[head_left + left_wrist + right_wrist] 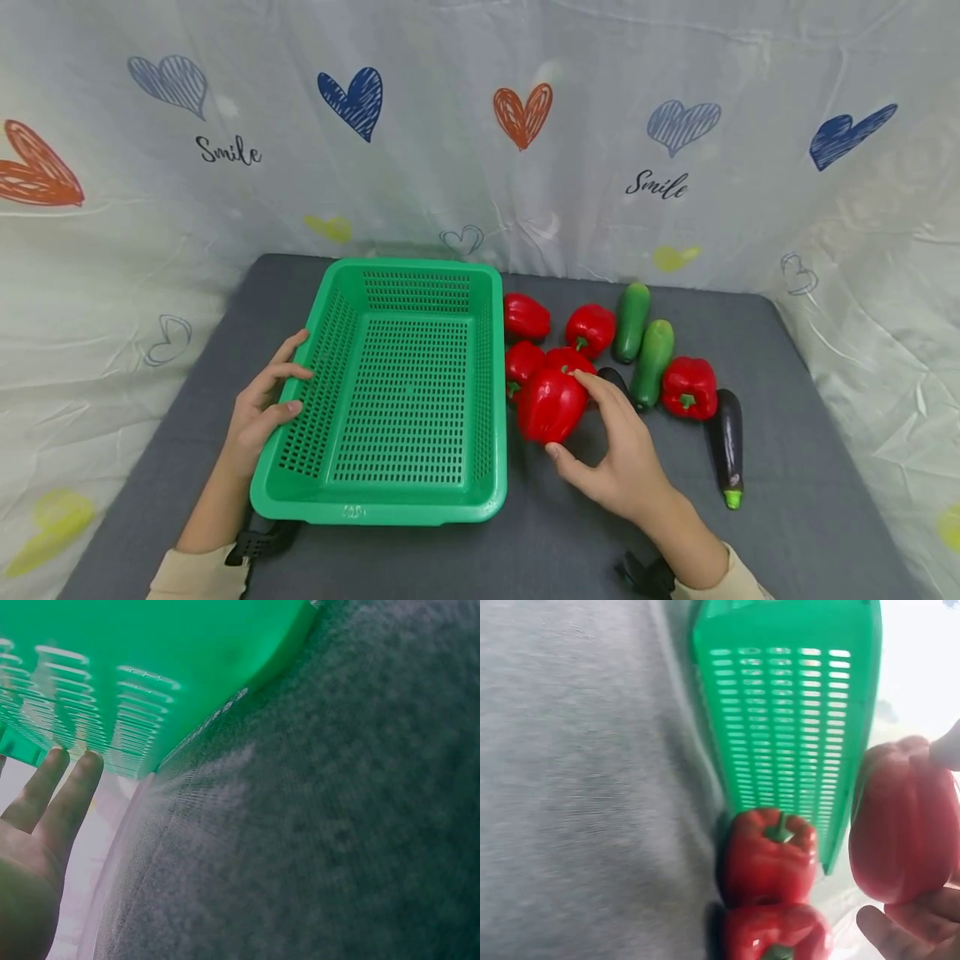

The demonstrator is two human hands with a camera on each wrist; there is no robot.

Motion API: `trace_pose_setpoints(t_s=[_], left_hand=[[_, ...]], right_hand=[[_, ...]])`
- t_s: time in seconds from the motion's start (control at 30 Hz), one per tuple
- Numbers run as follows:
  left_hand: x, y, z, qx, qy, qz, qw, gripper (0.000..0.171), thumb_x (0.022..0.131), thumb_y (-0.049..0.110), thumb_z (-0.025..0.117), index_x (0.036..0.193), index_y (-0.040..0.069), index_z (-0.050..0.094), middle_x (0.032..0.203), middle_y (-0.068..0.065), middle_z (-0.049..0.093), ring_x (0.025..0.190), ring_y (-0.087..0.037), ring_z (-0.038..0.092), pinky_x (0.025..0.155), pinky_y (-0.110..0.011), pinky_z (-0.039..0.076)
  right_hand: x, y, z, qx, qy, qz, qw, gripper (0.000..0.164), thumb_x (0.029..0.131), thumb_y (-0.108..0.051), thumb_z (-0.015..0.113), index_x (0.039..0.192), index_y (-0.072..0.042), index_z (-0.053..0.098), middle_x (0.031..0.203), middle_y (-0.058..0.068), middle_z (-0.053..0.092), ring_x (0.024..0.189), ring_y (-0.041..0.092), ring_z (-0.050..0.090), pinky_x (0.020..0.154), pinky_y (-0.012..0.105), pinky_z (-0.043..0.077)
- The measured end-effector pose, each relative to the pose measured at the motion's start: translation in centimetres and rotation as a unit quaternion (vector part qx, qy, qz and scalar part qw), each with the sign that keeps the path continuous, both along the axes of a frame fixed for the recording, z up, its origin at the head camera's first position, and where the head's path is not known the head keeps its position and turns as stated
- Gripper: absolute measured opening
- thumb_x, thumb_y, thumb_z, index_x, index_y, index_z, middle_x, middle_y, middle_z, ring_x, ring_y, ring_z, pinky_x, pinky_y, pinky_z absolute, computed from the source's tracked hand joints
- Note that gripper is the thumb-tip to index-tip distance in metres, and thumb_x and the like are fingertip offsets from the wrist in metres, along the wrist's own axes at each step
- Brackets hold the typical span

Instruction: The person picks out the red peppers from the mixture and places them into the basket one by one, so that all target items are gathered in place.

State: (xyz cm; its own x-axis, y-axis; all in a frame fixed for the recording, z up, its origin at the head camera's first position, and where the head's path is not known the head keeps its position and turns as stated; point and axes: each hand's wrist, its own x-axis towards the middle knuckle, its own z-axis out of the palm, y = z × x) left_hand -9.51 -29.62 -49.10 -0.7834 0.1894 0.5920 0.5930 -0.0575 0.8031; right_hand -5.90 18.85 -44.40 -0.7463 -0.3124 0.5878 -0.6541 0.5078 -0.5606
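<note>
A green perforated plastic basket (408,400) stands on the table with nothing inside. My left hand (258,408) holds its left side, thumb and a finger over the rim; in the left wrist view other fingers (71,791) reach against the slotted outer wall. My right hand (626,450) pinches a red bell pepper (552,404) between thumb and fingers, just right of the basket. The right wrist view shows this pepper (904,821) held higher than two red bell peppers beside the basket wall, one of them a pepper (772,855) with a green stem.
Several more red bell peppers (591,329) lie right of the basket. Two cucumbers (632,321) are behind my right hand, with a dark eggplant partly hidden near them. Farther right lie a red bell pepper (688,388) and an eggplant (725,442). A patterned curtain (450,167) hangs behind the grey table (795,467).
</note>
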Motion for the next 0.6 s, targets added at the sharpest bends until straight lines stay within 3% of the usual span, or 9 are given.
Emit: trace_pose_setpoints(t_s=[0.37,0.6], left_hand=[[0.1,-0.1,0.0,-0.007,-0.001,0.006,1.0000,0.043,0.086,-0.023,0.044,0.125,-0.017,0.061,0.173,-0.023,0.036,0.165,-0.028,0.024,0.126,-0.031,0.026],[0.1,0.0,0.2,-0.011,-0.004,0.004,0.9999,0.044,0.086,-0.022,0.044,0.126,-0.016,0.061,0.174,-0.022,0.035,0.166,-0.028,0.023,0.126,-0.031,0.025]], right_hand=[[-1.3,-1.3,2.0,0.003,-0.008,0.022,1.000,0.090,0.078,-0.024,0.091,0.156,-0.003,0.051,0.150,0.010,0.060,0.126,0.025,0.061,0.095,0.029,0.057],[-1.6,-2.0,2.4,0.001,-0.002,0.039,0.999,0.083,0.088,-0.035,0.087,0.155,-0.003,0.051,0.151,0.011,0.060,0.127,0.026,0.060,0.086,0.045,0.061]])
